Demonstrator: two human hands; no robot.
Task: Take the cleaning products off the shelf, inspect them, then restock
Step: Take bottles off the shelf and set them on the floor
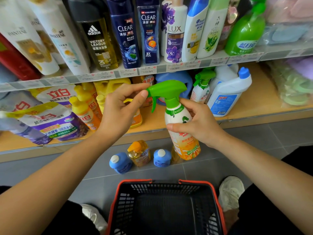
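I hold the white-and-orange plastic spray bottle [175,117] upright, long axis vertical, the right hand [200,127] in a grip curled round its body. The left hand [122,110] pinches the green nozzle [149,89]. The lower wooden shelf [254,106] lies straight ahead, nearer the right hand.

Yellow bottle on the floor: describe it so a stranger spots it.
Find the red-rimmed basket on the floor. Just beyond it, the yellow bottle stands between the left blue bottle and right blue bottle. Its cap is orange, theirs white.
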